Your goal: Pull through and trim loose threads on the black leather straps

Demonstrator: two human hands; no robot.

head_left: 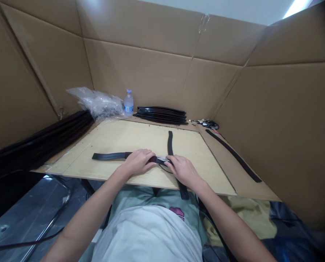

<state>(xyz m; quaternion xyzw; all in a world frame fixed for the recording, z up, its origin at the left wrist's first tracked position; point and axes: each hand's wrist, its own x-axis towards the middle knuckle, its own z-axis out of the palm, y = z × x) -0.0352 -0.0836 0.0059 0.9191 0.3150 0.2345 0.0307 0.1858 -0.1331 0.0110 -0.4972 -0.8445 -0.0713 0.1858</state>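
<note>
A flat black strip [109, 156] lies crosswise on the pale board. My left hand [140, 161] is closed on it with the fingers bent over the strip. At its right end, a small silver metal tool [162, 159], possibly snips, sits at the fingertips of my right hand [183, 170], which is closed. Part of the tool is hidden by those fingers. A second black strip [170, 142] runs lengthwise beneath my right hand and past the board's front edge. A thin dark cord [164, 170] curves below the fingertips.
The pale board [118, 136] rests on a cardboard-covered table. Another black strip [233, 156] lies at right. A pile of strips [161, 115], a water bottle [128, 103] and clear plastic bags [102, 103] stand behind. Long black material [42, 140] lies left. Cardboard walls [140, 65] enclose the table.
</note>
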